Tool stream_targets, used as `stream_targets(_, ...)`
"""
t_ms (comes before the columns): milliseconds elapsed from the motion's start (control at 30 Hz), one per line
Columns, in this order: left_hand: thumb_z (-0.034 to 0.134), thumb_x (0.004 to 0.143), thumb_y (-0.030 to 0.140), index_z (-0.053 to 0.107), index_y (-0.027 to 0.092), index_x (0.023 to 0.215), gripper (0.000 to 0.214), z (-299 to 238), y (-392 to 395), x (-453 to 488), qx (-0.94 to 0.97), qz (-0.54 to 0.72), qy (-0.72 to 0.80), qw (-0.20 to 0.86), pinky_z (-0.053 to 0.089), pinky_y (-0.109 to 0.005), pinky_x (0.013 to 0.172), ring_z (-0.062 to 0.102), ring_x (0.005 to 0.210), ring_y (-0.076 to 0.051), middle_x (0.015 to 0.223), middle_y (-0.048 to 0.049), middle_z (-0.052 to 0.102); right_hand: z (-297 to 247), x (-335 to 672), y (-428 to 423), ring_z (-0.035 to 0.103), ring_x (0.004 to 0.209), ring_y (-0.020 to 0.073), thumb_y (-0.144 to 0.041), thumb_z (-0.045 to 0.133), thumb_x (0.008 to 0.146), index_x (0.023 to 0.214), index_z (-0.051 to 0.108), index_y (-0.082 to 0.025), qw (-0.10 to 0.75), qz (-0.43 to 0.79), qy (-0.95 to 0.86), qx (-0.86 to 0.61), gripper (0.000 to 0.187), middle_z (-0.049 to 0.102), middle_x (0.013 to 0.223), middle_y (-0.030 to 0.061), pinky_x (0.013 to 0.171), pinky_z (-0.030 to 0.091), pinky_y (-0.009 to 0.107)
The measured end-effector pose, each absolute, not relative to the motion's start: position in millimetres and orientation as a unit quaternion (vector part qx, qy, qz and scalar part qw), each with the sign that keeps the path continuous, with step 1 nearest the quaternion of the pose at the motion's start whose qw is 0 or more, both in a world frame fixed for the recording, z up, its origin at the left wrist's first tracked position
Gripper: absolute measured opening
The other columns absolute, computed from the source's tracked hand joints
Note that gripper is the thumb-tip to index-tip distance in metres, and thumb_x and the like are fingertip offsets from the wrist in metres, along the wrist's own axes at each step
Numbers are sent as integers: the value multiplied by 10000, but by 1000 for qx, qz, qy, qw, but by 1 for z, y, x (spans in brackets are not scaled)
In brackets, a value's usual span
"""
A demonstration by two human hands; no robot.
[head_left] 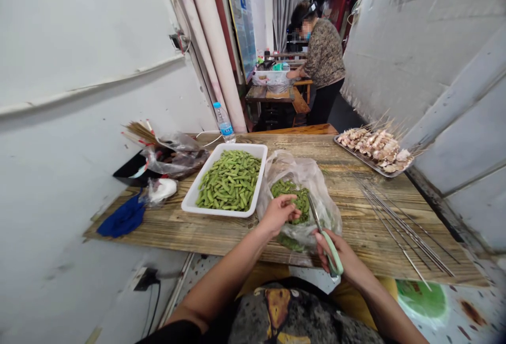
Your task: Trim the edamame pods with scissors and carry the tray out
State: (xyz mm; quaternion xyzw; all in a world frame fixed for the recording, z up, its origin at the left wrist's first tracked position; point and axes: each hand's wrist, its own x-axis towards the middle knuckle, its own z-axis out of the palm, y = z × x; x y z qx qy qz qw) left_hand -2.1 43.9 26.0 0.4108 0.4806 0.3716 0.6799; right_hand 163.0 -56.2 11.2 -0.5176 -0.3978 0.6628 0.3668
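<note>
My right hand [332, 249] is closed round the green handles of a pair of scissors [332, 253], whose metal blades point up and away over a clear plastic bag [330, 209]. Inside the bag lie green pods and trimmings [302, 204]. My left hand [279, 214] is over the bag's near left side, its fingers curled together; whatever they hold is too small to make out. Just left of the bag stands a white plastic tray [185, 206] heaped with green soybean pods [227, 180].
Several metal skewers [403, 223] lie on the wooden table [166, 233] at right, below a metal tray of skewered meat [379, 146]. A water bottle [225, 125], a blue cloth [122, 217] and bagged sticks [174, 154] are at left. Another person [326, 54] stands beyond.
</note>
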Motion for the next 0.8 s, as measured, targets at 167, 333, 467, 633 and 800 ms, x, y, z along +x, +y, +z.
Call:
stream_targets(167,558,698,111,612,150,834,151,14,60,5,713,240,550,362,463,-296,767,582,748,-146,781,-29,635,6,172,-59,442,471,86,-625,518,799,882,476,-208,341,659,-402,-537,427,478,637,-60,434,362,225)
stream_targets(333,608,696,140,670,143,757,86,10,59,24,798,97,547,234,434,-375,852,613,874,-245,844,-114,681,4,173,-60,418,478,82,-629,520,795,909,469,-216,334,645,-430,-537,432,453,666,-60,412,349,213)
stream_targets(467,624,699,163,685,113,717,81,13,60,27,804,64,557,196,446,-383,815,624,866,-281,828,-169,678,3,174,-60,374,448,77,-643,529,779,937,487,-215,312,638,-450,-542,459,414,604,-73,403,337,208)
stream_targets(633,579,735,197,694,136,797,144,6,64,14,804,146,512,263,446,-326,810,615,855,-217,870,-108,684,0,174,-60,358,423,82,-658,503,784,967,499,-205,299,622,-462,-557,489,398,555,-79,396,322,214)
stream_targets(800,639,695,228,688,130,800,152,3,66,6,700,250,503,441,451,-257,726,604,740,-149,784,-40,695,0,173,-58,405,443,106,-661,537,753,1004,550,-205,295,590,-488,-572,522,454,537,-57,410,336,227)
